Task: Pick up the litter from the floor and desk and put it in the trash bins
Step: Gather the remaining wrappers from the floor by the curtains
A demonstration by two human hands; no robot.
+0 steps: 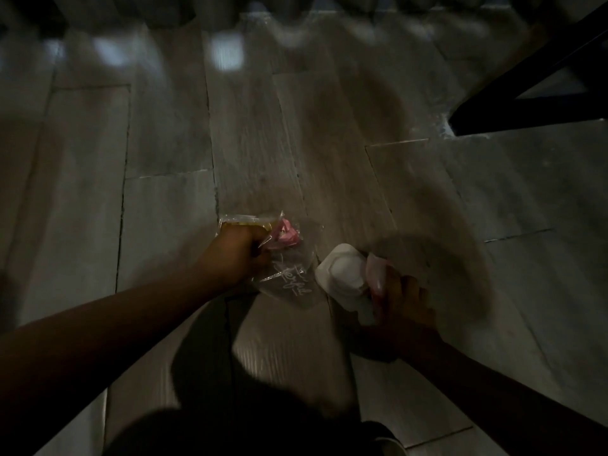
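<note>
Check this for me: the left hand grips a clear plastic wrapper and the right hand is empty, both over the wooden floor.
One thing is wrong: the right hand is not empty. The head view shows it gripping a white crumpled item with a pink scrap. The left hand does grip the clear plastic wrapper, over the wooden floor.

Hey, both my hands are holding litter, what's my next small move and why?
Probably raise both hands and turn to look for a bin. The left hand grips the clear plastic wrapper with pink and yellow scraps, the right hand holds a white crumpled object, so neither is free, and no bin shows on the grey plank floor.
</note>
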